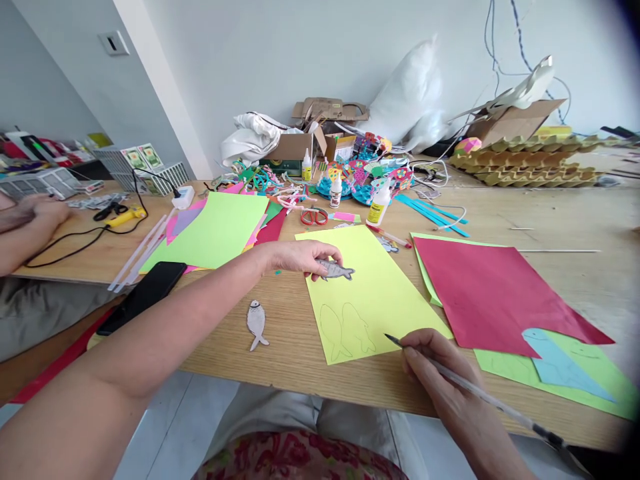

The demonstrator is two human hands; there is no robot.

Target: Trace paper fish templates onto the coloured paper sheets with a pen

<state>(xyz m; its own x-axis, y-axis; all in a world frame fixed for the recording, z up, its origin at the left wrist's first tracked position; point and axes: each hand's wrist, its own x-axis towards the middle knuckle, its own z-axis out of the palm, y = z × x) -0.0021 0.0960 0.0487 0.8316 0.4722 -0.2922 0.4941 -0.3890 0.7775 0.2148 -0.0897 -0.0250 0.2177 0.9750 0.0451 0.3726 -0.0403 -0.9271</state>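
A yellow sheet of paper (pixel 370 267) lies at an angle in front of me, with two fish outlines drawn near its lower left corner. Above those outlines my left hand (pixel 320 259) pinches a grey fish cutout (pixel 339 270) over the sheet. My right hand (pixel 440 373) grips a slim pen (pixel 485 398), its dark tip just above the sheet's lower right edge. On the bare wood left of the sheet rests a second grey fish cutout (pixel 257 325), head up and tail toward me.
Red paper (pixel 495 287) overlaps green and blue pieces at right. Left are stacked coloured sheets (pixel 215 227), a black phone (pixel 143 297), a yellow glue gun (pixel 126 217) and another person's hands (pixel 40 217). Behind stand red scissors (pixel 314 216), a glue bottle (pixel 379 203) and egg trays (pixel 525 163).
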